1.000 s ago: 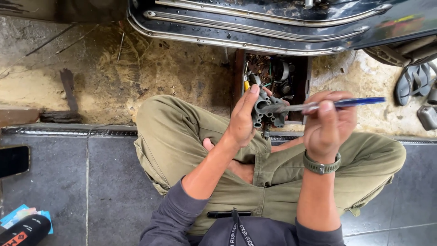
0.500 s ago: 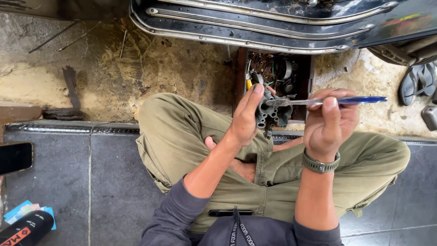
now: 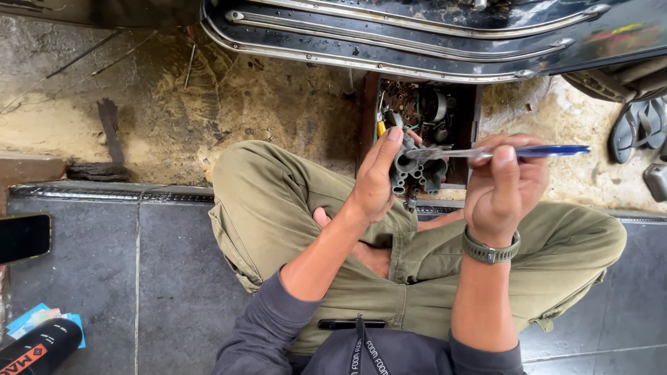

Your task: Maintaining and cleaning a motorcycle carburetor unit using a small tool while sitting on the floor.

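- Carburetor body [image 3: 415, 170], grey metal with round ports, sits upright in the left hand [image 3: 375, 184], raised above the crossed legs of the seated person.
- Left hand is closed around it, thumb up along its left side, fingers hidden behind.
- Right hand [image 3: 504, 184] is curled shut around a blue-handled screwdriver [image 3: 517, 151], held level; its metal tip touches the top of the carburetor body.
- Green wristwatch [image 3: 490, 250] circles the right wrist.
- Olive trousers [image 3: 271, 208] cover both folded legs, on grey floor tiles [image 3: 90, 278].
- Beyond the hands, an open engine bay [image 3: 424, 111] shows below a black scooter footboard [image 3: 417, 35].
- Sandals [image 3: 636, 125] lie at right on dirty concrete.
- Black spray can [image 3: 38, 351] lies at the lower left corner, near a dark phone [image 3: 21, 237].
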